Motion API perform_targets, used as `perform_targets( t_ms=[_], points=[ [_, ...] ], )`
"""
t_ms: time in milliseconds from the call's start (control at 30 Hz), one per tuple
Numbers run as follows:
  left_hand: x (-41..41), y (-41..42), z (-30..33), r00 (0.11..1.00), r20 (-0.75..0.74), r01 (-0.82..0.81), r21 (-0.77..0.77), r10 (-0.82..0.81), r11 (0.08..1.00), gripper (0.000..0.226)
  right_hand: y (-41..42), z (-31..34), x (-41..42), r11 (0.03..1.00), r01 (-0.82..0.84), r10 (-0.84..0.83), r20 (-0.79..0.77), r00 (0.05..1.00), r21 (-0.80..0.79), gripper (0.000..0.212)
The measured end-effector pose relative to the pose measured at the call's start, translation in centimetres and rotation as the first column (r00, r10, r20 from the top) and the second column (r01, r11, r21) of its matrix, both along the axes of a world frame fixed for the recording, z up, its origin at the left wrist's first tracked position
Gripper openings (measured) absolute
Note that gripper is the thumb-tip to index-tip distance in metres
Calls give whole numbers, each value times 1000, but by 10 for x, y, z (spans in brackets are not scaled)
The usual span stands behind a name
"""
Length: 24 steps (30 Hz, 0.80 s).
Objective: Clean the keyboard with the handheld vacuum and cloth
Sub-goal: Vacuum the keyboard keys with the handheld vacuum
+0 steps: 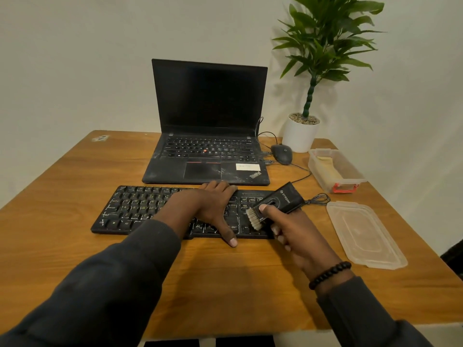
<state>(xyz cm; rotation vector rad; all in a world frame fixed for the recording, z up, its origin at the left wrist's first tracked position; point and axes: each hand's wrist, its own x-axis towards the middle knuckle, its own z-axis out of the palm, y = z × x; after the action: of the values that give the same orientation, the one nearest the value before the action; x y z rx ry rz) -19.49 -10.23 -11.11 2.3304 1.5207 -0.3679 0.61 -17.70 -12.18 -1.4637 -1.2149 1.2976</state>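
Observation:
A black, dusty keyboard (pixel 140 211) lies across the wooden desk in front of the laptop. My left hand (pixel 215 206) rests flat on its right-middle part, thumb over the front edge, fingers at the back edge. My right hand (pixel 298 234) grips a small black handheld vacuum (pixel 285 199) with a pale brush head (pixel 253 219) that touches the keys at the keyboard's right end. A thin cord runs from the vacuum's rear. A yellowish cloth (pixel 328 166) lies inside the clear plastic box (pixel 350 182) at the right.
An open black laptop (pixel 208 121) stands behind the keyboard, with a black mouse (pixel 281 152) and cables to its right. A potted plant (pixel 300 134) stands at the back right. The box's clear lid (pixel 363 234) lies near the desk's right edge.

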Motion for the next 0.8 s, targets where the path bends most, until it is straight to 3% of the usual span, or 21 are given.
perform_targets(
  t_ms=[133, 167, 267, 400, 567, 700, 800],
  points=[
    [0, -1, 0, 1000, 4, -1, -3, 1, 1000, 143, 0, 4, -2, 997, 36, -34, -31, 999, 71, 18],
    [0, -1, 0, 1000, 3, -1, -3, 1, 1000, 143, 3, 4, -4, 992, 60, -63, 16, 998, 111, 14],
    [0, 0, -1, 1000, -4, 0, -3, 0, 1000, 143, 9, 0, -11, 975, 68, -138, 341, 930, 211, 12],
    [0, 1, -1, 1000, -5, 2, 6, -1, 1000, 144, -5, -2, -17, 955, -57, -117, 550, 827, 290, 19],
    [0, 0, -1, 1000, -5, 7, 8, -7, 1000, 143, -12, 2, -2, 969, -152, 22, 543, 839, 196, 14],
    [0, 1, -1, 1000, -12, 0, 4, 0, 1000, 144, 2, 6, -9, 973, -37, -67, 431, 900, 229, 14],
    [1, 0, -1, 1000, -17, 2, 7, -2, 1000, 144, 3, 2, -23, 973, -51, -53, 434, 899, 226, 15]
  ],
)
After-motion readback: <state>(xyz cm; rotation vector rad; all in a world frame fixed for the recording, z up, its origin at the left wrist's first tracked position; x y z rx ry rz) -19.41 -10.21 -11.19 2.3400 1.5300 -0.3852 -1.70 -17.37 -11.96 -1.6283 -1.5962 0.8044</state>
